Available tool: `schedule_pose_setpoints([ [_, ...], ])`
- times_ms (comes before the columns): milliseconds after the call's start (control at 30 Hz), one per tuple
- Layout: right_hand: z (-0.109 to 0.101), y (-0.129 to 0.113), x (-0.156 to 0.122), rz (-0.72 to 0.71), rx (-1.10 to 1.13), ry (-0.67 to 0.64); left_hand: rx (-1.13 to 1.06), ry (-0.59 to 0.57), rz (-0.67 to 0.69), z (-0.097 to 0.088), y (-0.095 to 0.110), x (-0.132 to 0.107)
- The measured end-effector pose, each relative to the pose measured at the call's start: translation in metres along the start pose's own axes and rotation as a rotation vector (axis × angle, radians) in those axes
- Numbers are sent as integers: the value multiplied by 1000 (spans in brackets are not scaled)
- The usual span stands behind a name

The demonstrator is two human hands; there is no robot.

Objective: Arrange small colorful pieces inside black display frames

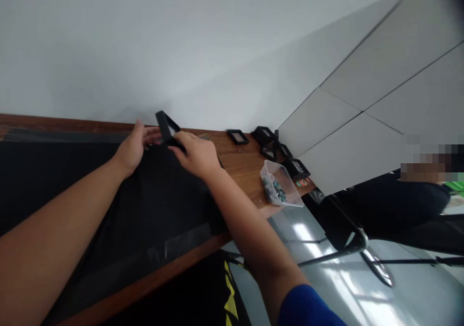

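A small black frame-like case is held up over the black mat near the far edge of the wooden table. My left hand grips it from the left with curled fingers. My right hand closes over its right lower side, knuckles toward me. The case stands tilted, one corner pointing up against the white wall. The view is strongly tilted.
Several more black frame cases lie along the table's far right. A clear plastic tub of small colourful pieces sits at the right edge. A black chair and another person are at right.
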State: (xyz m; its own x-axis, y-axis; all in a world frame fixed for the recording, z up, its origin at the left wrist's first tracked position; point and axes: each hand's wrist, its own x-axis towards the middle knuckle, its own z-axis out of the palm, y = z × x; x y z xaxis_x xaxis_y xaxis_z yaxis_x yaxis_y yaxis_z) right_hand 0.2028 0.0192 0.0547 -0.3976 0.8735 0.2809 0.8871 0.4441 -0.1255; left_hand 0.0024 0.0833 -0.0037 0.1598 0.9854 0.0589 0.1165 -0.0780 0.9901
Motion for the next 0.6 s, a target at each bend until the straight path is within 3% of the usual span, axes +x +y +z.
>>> schedule_pose_setpoints([
  [67,7,-16,10,-34,58,16,-163,-72,-23,-1,11,-6],
  [233,18,-25,22,-68,111,-48,-389,-36,-136,-12,27,-12],
  [433,29,-14,17,-75,163,-31,-298,-180,-92,-22,14,-7],
  [600,33,-10,16,-102,222,54,-322,-173,-48,-24,1,-1],
])
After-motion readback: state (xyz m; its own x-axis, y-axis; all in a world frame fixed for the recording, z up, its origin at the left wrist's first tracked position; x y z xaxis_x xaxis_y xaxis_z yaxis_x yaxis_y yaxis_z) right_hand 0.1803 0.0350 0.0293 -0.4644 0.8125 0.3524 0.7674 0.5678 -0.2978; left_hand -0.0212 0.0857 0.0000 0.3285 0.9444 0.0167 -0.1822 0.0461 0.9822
